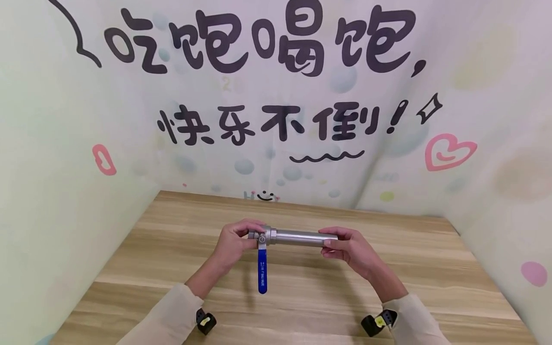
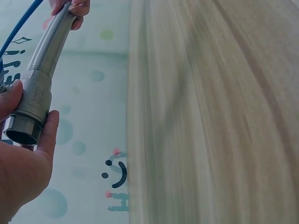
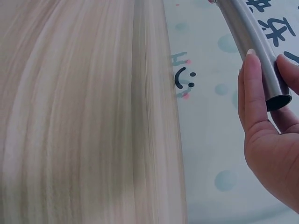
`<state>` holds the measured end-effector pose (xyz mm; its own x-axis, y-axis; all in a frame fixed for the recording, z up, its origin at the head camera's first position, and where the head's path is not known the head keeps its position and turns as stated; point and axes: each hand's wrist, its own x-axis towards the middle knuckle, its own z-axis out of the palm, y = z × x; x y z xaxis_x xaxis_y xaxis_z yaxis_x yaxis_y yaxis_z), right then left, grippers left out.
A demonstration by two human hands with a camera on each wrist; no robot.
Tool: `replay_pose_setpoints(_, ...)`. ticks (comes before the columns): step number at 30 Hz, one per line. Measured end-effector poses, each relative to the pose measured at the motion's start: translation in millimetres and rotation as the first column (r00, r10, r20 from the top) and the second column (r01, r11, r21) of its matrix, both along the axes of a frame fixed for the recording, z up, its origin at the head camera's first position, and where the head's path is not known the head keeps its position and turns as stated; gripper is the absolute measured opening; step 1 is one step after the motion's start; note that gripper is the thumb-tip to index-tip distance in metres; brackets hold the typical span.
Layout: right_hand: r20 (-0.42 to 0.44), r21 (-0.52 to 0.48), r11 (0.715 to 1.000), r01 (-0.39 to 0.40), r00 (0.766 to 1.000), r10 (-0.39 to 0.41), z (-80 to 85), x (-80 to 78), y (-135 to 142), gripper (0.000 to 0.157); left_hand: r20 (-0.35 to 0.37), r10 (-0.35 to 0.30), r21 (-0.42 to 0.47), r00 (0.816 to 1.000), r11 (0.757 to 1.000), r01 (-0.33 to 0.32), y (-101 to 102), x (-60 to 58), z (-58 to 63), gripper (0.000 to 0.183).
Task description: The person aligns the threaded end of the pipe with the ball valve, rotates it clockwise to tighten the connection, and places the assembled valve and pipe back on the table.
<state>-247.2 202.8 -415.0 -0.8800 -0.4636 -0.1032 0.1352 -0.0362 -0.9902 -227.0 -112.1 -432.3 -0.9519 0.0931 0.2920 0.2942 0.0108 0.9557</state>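
A steel ball valve (image 1: 268, 234) with a blue lever handle (image 1: 262, 270) is held above the table, the lever pointing toward me. From its right side runs a plain steel pipe (image 1: 302, 237), seated against the valve's hex end. My left hand (image 1: 233, 245) grips the valve body by its left end, thumb on the near side; the left wrist view shows the open hex end of the valve (image 2: 25, 126). With thumb and fingers, my right hand (image 1: 351, 249) pinches the pipe's free end, whose hollow mouth (image 3: 279, 101) shows in the right wrist view.
Beneath the hands lies a wood-grain table (image 1: 302, 306), with soft shadows on it. A pale printed cloth wall (image 1: 258, 172) stands behind it, and similar panels rise at left and right. Black wrist devices (image 1: 206, 324) sit at both cuffs.
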Motion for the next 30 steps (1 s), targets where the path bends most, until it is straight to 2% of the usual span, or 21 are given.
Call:
replay_pose_setpoints(13, -0.016, 0.025, 0.999, -0.033, 0.999, 0.034, 0.3, -0.5, 1.5, 0.047, -0.004, -0.009, -0.005, 1.0, 1.0, 0.009, 0.0, -0.6, -1.4, 0.025)
replay_pose_setpoints(23, -0.033, 0.056, 0.998, -0.017, 0.999, 0.019, -3.7, 0.5, 0.7, 0.038, -0.021, 0.002, -0.014, 1.0, 1.0, -0.002, -1.4, 1.0, -3.6, 0.024)
replay_pose_setpoints(30, -0.039, 0.08, 0.997, -0.006, 0.999, 0.009, -0.4, -0.1, 1.0, 0.052, -0.02, -0.002, -0.012, 1.0, 1.0, 0.002, -0.8, 0.4, -2.6, 0.024)
